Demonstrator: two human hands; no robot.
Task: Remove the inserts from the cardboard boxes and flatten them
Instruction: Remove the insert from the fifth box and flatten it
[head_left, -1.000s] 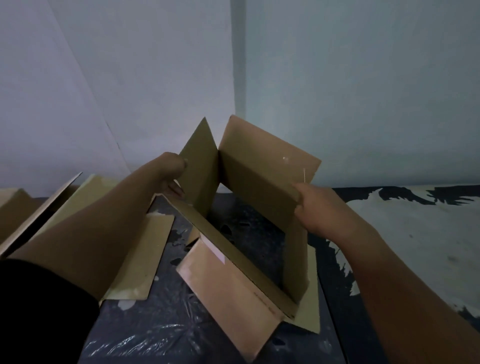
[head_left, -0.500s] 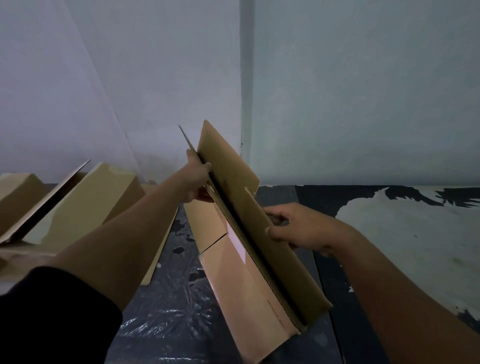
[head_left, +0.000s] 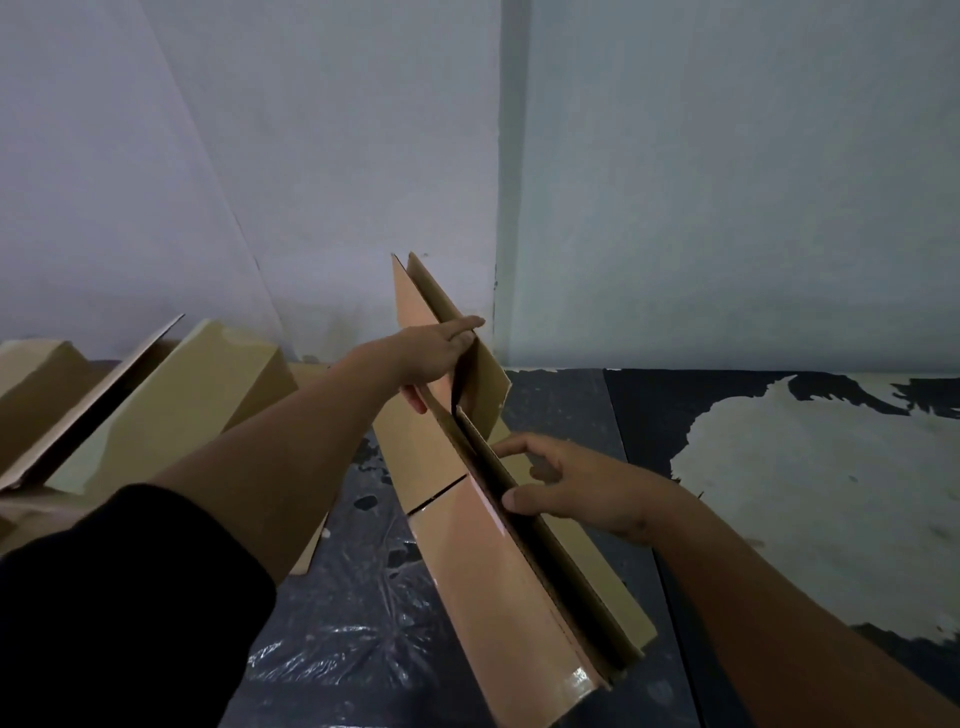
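A brown cardboard box (head_left: 483, 561) stands on edge in the middle, collapsed almost flat, with only a narrow dark gap between its two sides. My left hand (head_left: 431, 353) grips its far upper end, thumb on the near face and fingers over the top edge. My right hand (head_left: 571, 488) presses against the right side of the box at mid-length, thumb at the top edge and fingers spread. No insert shows inside the gap.
Other cardboard boxes (head_left: 171, 400) and flaps lie at the left against the wall. The floor is dark plastic sheeting (head_left: 353, 634) with a worn pale patch (head_left: 810, 499) at the right. Two walls meet in a corner (head_left: 498, 208) just behind the box.
The box was an open square tube a second ago; both hands have pushed its sides together into a near-flat shape. My left hand has shifted up and right along the far end.
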